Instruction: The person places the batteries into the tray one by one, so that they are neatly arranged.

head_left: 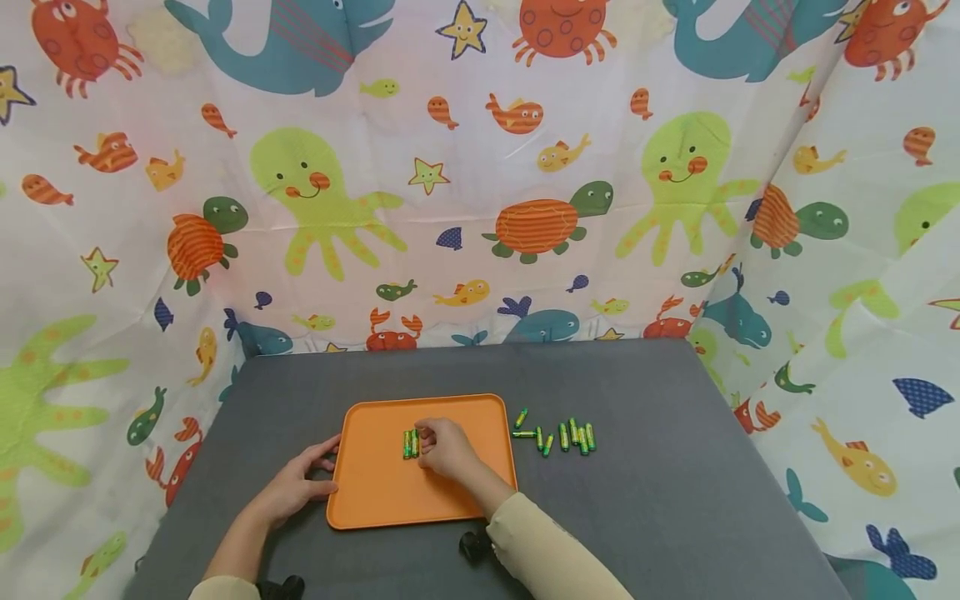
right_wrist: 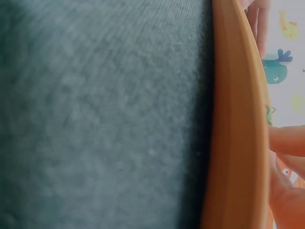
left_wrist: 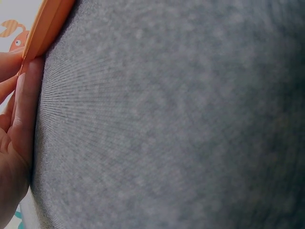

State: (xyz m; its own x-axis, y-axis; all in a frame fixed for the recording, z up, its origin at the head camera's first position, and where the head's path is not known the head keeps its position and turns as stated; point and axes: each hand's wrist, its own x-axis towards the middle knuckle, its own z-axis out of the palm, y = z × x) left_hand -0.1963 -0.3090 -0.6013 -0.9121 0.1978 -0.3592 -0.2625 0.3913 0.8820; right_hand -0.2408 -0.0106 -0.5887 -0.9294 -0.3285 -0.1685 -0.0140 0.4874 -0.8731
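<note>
An orange tray [head_left: 375, 492] lies on the grey table [head_left: 645, 500]. Two green batteries [head_left: 410, 443] lie side by side near the tray's middle. My right hand [head_left: 426, 433] reaches over the tray, its fingers curled down and pinching the right one of the pair. My left hand [head_left: 324, 465] rests on the table with relaxed fingers, its thumb against the tray's left rim. In the left wrist view the left hand [left_wrist: 19, 133] touches the tray rim [left_wrist: 45, 24]. The right wrist view shows the tray rim [right_wrist: 236, 143] close up with the fingers [right_wrist: 286, 140] behind it.
Several more green batteries [head_left: 564, 435] lie loose on the table just right of the tray. A curtain printed with sea animals [head_left: 480, 208] closes off the back and both sides. Small black objects [head_left: 474, 546] sit by my forearms near the front edge.
</note>
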